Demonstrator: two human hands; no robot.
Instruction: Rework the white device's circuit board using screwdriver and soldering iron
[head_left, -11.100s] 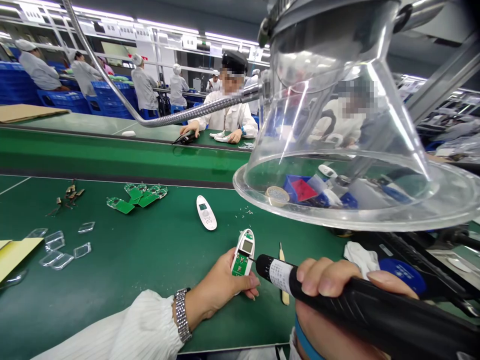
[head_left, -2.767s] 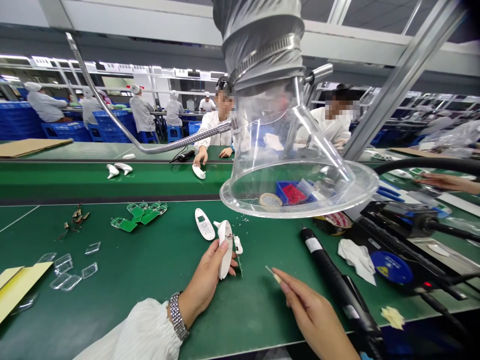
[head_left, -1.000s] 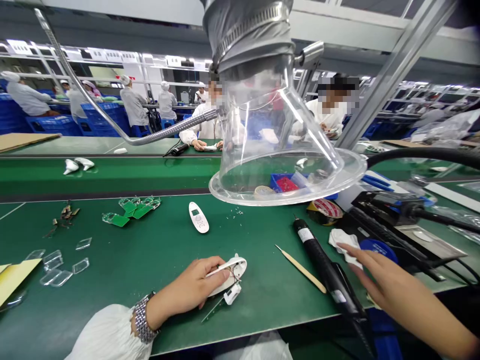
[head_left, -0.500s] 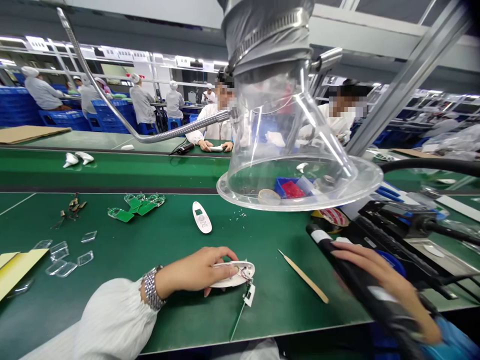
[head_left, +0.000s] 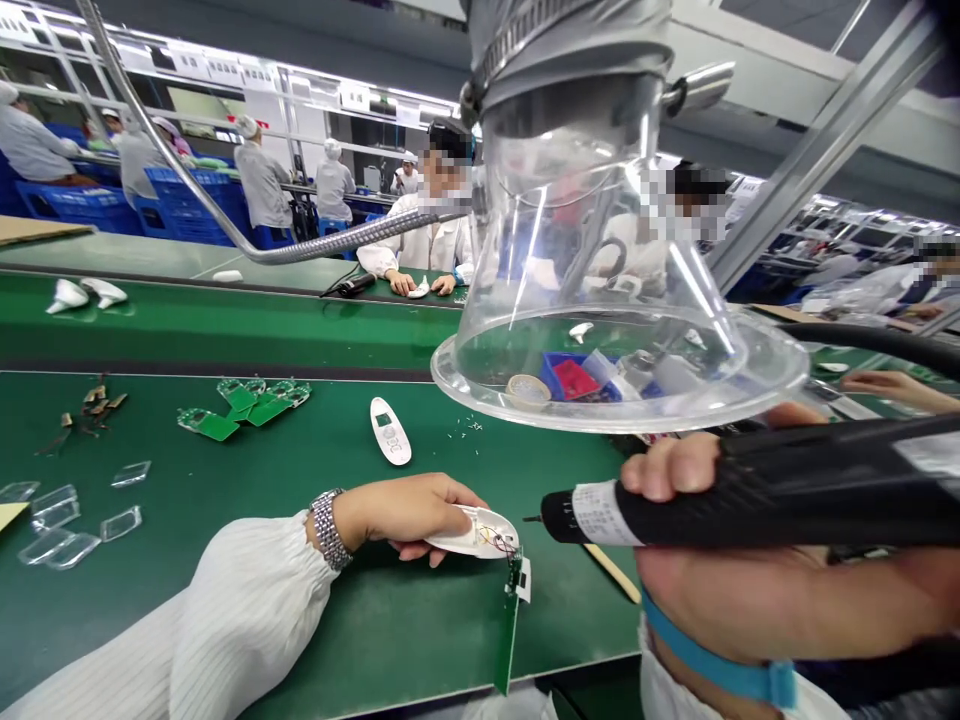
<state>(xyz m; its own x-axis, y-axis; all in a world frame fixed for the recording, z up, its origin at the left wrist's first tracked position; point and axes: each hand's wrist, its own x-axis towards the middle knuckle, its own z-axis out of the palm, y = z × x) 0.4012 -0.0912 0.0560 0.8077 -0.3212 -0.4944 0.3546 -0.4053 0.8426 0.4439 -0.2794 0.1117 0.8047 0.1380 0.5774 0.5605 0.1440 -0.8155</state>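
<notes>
My left hand [head_left: 416, 515] is closed on a white oval plastic housing [head_left: 484, 533], its thumb pressed on the inner side. Thin wires run out of the housing to a green circuit board [head_left: 507, 630], which hangs down edge-on at the bench's front edge. In my right hand [head_left: 675, 490] is a black electric screwdriver [head_left: 757, 485], held level with its bit pointing left, a short way right of the housing. The bit touches nothing. Partly hidden under the screwdriver, a wooden-handled pick [head_left: 616, 575] lies on the bench.
A white oval cover [head_left: 391, 431] lies beyond my left hand, near scattered small screws [head_left: 472, 427]. Green circuit boards [head_left: 247, 405], wire leads [head_left: 94, 408] and clear plastic windows [head_left: 56, 525] lie to the left. A transparent fume hood [head_left: 600, 300] hangs low overhead. Co-workers sit across the belt.
My right hand has turned the screwdriver from a slanting position at the right to level and brought it leftward toward the housing. My left hand keeps its hold. The camera view has shifted slightly.
</notes>
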